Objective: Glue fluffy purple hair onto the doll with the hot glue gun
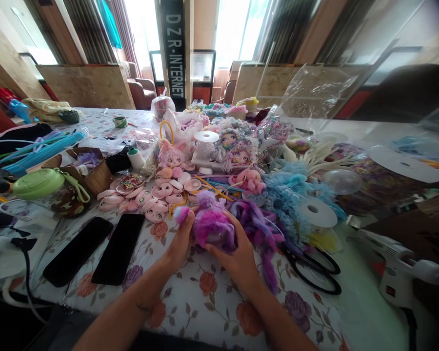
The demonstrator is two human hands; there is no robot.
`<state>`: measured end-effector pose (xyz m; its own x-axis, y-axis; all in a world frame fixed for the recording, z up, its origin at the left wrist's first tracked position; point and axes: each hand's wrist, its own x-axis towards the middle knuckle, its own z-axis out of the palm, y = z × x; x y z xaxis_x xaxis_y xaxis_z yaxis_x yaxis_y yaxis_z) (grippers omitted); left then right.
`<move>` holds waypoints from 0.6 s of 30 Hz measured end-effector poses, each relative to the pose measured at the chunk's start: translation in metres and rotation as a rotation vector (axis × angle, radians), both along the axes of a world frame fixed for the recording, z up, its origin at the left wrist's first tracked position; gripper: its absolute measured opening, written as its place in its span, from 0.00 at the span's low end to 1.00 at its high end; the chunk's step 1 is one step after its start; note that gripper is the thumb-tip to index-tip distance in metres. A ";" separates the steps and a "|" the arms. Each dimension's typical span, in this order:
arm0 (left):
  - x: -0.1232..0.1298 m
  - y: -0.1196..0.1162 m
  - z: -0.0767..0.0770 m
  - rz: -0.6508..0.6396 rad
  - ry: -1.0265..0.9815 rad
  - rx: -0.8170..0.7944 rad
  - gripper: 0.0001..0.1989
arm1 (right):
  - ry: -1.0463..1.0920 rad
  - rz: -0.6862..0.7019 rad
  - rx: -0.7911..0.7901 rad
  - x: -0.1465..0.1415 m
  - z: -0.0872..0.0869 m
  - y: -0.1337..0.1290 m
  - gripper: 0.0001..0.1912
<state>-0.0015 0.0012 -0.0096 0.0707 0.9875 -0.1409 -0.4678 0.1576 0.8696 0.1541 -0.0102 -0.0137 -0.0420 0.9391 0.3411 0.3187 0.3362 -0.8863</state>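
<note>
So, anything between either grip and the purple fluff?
Nothing visible: left grip and right grip both hold the fluff directly. The purple strands lie beside the right grip, not in between.

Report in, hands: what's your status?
Left hand, right hand: both holding purple fluff. Loose strands close beside right hand. Scissors farther right.

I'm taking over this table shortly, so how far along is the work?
The fluffy-haired doll heads beside the white spool look done, or nearly. In progress is the purple fluffy piece, held between the left hand and right hand. The bare pink doll faces appear left, having no fluff around them; I can't tell how many.
</note>
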 end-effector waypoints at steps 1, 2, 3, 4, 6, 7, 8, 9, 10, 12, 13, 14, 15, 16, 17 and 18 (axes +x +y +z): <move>0.000 0.000 0.000 -0.010 0.013 0.014 0.31 | 0.022 0.003 -0.035 0.000 0.002 0.000 0.39; 0.000 0.000 0.000 -0.013 0.059 0.050 0.31 | 0.040 0.007 -0.062 0.001 0.003 0.000 0.39; 0.000 0.000 0.002 -0.010 0.114 0.091 0.30 | 0.052 0.010 -0.079 0.001 0.004 -0.001 0.40; 0.000 -0.001 0.003 -0.003 0.169 0.130 0.30 | 0.055 0.013 -0.090 0.001 0.004 -0.001 0.40; 0.001 -0.002 0.007 0.018 0.233 0.156 0.29 | 0.058 0.016 -0.107 0.001 0.004 -0.001 0.41; 0.002 -0.002 0.008 0.033 0.242 0.143 0.29 | 0.063 0.015 -0.117 0.001 0.004 -0.001 0.42; 0.002 -0.002 0.009 0.049 0.245 0.127 0.28 | 0.070 0.014 -0.132 0.001 0.004 -0.001 0.42; 0.002 -0.003 0.010 0.059 0.251 0.117 0.27 | 0.078 0.013 -0.144 0.001 0.003 -0.001 0.43; 0.002 -0.003 0.010 0.064 0.261 0.117 0.26 | 0.086 0.012 -0.154 0.000 0.003 -0.001 0.44; 0.002 -0.003 0.010 0.052 0.268 0.134 0.24 | 0.097 0.006 -0.158 0.000 0.004 -0.001 0.45; 0.001 -0.003 0.010 0.037 0.265 0.141 0.24 | 0.099 0.003 -0.156 0.000 0.004 -0.001 0.45; 0.001 -0.003 0.010 0.023 0.262 0.142 0.24 | 0.099 0.001 -0.155 0.001 0.004 -0.001 0.45; 0.000 -0.003 0.010 0.015 0.262 0.137 0.24 | 0.098 0.002 -0.153 0.001 0.004 -0.001 0.45; 0.000 -0.002 0.010 0.011 0.270 0.131 0.24 | 0.097 0.004 -0.154 0.001 0.004 -0.001 0.45; -0.001 -0.002 0.010 0.009 0.284 0.126 0.25 | 0.095 0.006 -0.153 0.001 0.004 -0.001 0.45; -0.001 -0.001 0.010 0.010 0.303 0.123 0.25 | 0.093 0.008 -0.151 0.001 0.004 -0.002 0.45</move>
